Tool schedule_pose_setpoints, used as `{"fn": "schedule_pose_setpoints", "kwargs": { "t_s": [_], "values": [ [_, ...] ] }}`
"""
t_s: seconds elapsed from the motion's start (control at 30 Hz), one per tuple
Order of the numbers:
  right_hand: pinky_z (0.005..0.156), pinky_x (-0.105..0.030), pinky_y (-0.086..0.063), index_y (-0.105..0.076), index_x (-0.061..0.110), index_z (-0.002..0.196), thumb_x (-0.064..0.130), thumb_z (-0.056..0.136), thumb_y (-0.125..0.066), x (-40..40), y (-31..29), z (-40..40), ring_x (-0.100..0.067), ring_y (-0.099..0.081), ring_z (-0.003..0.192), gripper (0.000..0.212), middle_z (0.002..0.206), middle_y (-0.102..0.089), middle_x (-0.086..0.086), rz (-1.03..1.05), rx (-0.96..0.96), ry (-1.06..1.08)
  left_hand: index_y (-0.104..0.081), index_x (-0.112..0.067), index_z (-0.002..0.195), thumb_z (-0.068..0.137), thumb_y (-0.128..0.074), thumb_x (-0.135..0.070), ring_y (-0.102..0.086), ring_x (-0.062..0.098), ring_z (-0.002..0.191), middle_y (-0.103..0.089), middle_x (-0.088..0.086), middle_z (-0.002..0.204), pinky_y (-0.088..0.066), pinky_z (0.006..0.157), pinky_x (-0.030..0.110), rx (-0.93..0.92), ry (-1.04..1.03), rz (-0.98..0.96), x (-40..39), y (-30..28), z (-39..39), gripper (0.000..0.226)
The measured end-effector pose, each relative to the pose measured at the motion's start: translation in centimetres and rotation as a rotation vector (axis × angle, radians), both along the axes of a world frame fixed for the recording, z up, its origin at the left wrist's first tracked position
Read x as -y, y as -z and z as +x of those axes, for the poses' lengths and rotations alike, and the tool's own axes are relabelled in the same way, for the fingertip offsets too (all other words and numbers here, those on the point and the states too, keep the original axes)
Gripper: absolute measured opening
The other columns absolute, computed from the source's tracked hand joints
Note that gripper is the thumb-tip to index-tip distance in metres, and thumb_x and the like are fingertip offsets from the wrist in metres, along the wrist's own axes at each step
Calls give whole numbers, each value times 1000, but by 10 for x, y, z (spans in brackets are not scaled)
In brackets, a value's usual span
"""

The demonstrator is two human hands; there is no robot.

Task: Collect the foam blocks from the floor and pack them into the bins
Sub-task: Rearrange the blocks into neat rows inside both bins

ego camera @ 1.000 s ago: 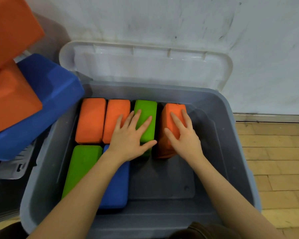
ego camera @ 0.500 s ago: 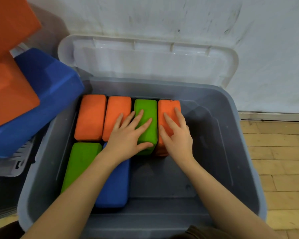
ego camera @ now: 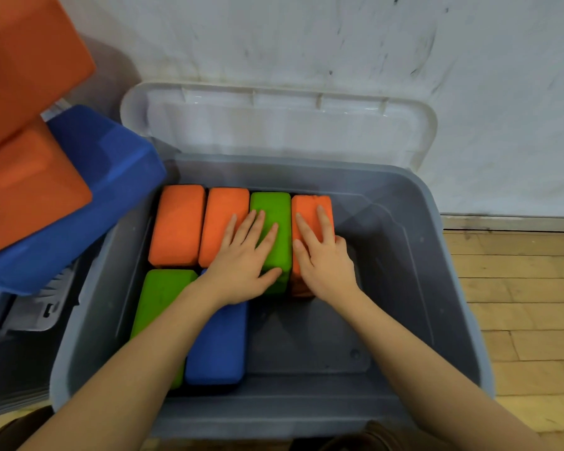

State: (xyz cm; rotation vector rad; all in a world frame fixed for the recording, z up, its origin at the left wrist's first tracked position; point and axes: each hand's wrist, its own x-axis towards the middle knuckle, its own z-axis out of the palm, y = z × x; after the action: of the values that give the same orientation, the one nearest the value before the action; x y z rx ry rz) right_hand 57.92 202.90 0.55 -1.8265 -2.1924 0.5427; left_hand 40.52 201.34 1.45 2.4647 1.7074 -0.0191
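A grey bin [ego camera: 414,255] stands open on the floor, its pale lid [ego camera: 274,125] leaning back against the wall. Along its far side sit two orange blocks [ego camera: 178,222], a green block [ego camera: 272,209] and a third orange block [ego camera: 310,206]. In front of them lie a green block [ego camera: 158,297] and a blue block [ego camera: 219,346]. My left hand [ego camera: 245,262] rests flat across the second orange block and the green one. My right hand [ego camera: 323,258] presses flat on the rightmost orange block, fingers straight.
At the left, large orange blocks [ego camera: 23,180] and a big blue block [ego camera: 88,196] pile over another grey container [ego camera: 39,307]. A scuffed white wall [ego camera: 339,43] rises behind. Wooden floor [ego camera: 528,304] lies to the right. The bin's right half shows bare bottom.
My right hand has pushed the rightmost orange block left until it stands straight against the green block. My left hand stays on the row.
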Motion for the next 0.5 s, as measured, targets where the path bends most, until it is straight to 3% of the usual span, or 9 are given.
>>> {"fn": "schedule_pose_setpoints", "kwargs": {
  "t_s": [0.07,0.17,0.27,0.37,0.5],
  "values": [
    [107,-56,-27,-17,41,148,47,98,-32,-2,-3,1,-44,-22,134,52,159,3,3,-40,36,-22,-13,-20,150,74,-9,-65,7,22,145,3,10,158,18,111,34,129,-56,-62,0,-6,-1,88],
    [112,-61,-9,-22,39,147,47,99,-29,-1,-16,2,-39,-7,142,50,159,2,6,-50,104,-4,-24,-20,148,91,-27,-54,0,20,145,-6,4,158,5,114,33,215,-155,-75,3,-15,-3,66],
    [112,-53,-18,-33,31,145,43,99,-33,-1,-41,1,-39,-18,139,48,159,-11,0,44,101,-21,-40,-14,141,84,-17,-55,-20,27,141,-27,9,153,-11,111,39,278,-225,69,13,-35,-7,74],
    [105,-50,-33,-40,25,142,44,95,-32,-7,-79,-8,-38,-33,131,51,153,-29,-6,129,29,-82,-56,-7,126,85,-29,-44,-41,36,129,-46,17,140,-28,102,45,302,-184,260,18,-71,-16,62],
    [100,-44,-39,-39,24,142,33,98,-42,-9,-144,-33,-31,-41,126,45,148,-37,-1,236,-32,-164,-62,-9,118,84,-40,-32,-45,32,123,-53,14,134,-26,95,41,315,-184,532,19,-143,-31,46]
  ]
}}
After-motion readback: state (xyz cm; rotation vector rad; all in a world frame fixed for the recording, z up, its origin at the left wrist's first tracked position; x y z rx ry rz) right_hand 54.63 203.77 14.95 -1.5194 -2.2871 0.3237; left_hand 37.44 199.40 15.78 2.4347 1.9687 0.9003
